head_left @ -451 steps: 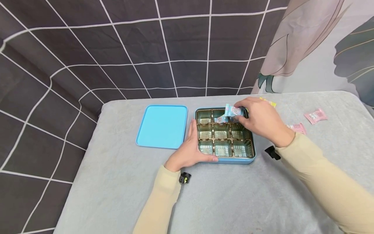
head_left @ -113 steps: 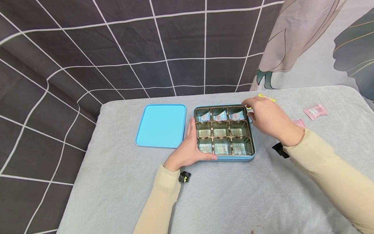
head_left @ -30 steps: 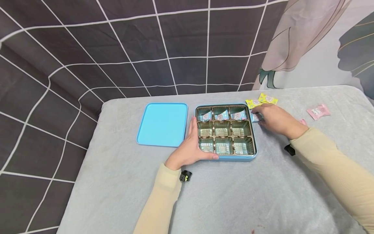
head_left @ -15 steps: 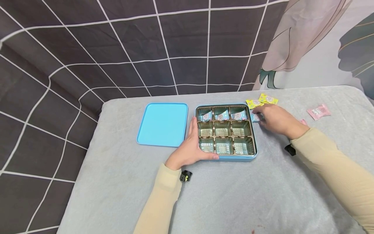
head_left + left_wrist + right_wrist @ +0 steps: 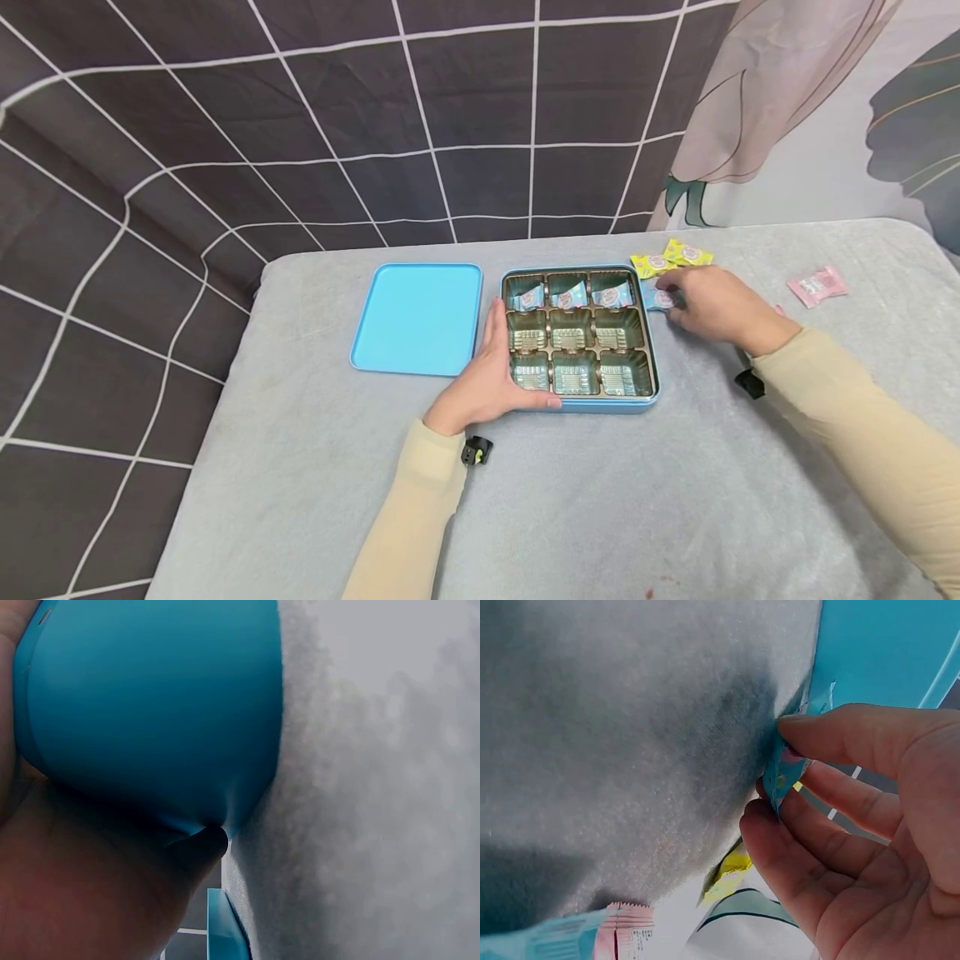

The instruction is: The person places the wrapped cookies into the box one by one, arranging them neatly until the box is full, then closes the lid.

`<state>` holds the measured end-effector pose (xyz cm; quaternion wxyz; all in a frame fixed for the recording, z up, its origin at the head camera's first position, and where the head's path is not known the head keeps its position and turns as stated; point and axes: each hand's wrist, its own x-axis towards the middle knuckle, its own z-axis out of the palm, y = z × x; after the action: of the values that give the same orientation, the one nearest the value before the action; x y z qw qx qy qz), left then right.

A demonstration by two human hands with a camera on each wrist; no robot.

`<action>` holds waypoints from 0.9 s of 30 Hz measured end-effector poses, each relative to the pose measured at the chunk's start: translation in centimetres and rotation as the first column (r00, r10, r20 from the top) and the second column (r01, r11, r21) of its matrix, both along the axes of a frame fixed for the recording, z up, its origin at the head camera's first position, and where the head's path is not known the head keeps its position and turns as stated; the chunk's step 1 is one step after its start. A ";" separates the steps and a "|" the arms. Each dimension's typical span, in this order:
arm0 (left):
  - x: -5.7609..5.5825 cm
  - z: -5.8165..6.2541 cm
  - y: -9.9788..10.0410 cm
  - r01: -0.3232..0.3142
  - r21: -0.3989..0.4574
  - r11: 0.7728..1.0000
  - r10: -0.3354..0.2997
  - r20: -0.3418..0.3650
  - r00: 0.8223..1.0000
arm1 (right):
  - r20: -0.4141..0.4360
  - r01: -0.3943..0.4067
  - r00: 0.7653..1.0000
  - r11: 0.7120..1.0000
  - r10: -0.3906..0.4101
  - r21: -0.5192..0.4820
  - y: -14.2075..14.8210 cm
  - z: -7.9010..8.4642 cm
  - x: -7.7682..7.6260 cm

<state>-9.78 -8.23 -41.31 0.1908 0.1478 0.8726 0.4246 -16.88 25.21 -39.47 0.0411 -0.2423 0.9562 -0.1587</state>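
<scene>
My right hand [image 5: 712, 307] pinches a blue wrapped candy [image 5: 657, 297] between thumb and fingers, just right of the tin. In the right wrist view this candy [image 5: 786, 769] stands on edge between the fingertips, close to the cloth. A blue tin [image 5: 609, 407] with a gold divided insert lies uncovered. Each back-row compartment holds one blue candy, among them a middle one [image 5: 572, 296]; the middle and front rows hold none. My left hand [image 5: 483, 383] rests at the tin's front left corner, fingers straight along its left side and thumb along its front.
The blue lid [image 5: 417, 320] lies left of the tin. Two yellow candies [image 5: 687, 253] lie behind my right hand. A pink candy [image 5: 817, 287] sits farther right; another shows barely past the hand. Beside a pink one, the right wrist view shows another blue wrapper [image 5: 547, 934].
Across the earlier frames, blue candies came to fill the back row. Within the last second my right hand, holding the blue candy, has shifted slightly right. The left hand has stayed put.
</scene>
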 end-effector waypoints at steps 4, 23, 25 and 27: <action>0.0 0.1 0.0 0.002 0.004 1.000 -0.002 0.003 1.000 | 0.005 0.019 1.000 1.000 -0.019 0.002 0.2 0.1 0.0; -0.1 0.0 0.0 -0.003 0.011 1.000 0.003 0.012 1.000 | 0.032 0.089 0.996 0.996 -0.088 -0.003 0.5 1.4 0.5; -0.1 0.1 0.0 0.000 0.014 1.000 0.000 0.015 1.000 | 0.032 0.089 0.996 0.996 -0.089 -0.003 0.6 1.4 0.6; 0.0 0.2 0.0 0.002 0.009 1.000 -0.002 0.013 1.000 | 0.032 0.089 0.996 0.996 -0.088 -0.002 0.6 1.4 0.6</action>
<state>-9.82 -8.19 -41.16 0.1962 0.1468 0.8693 0.4292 -16.30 25.81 -38.09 0.0489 -0.1972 0.9650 -0.1659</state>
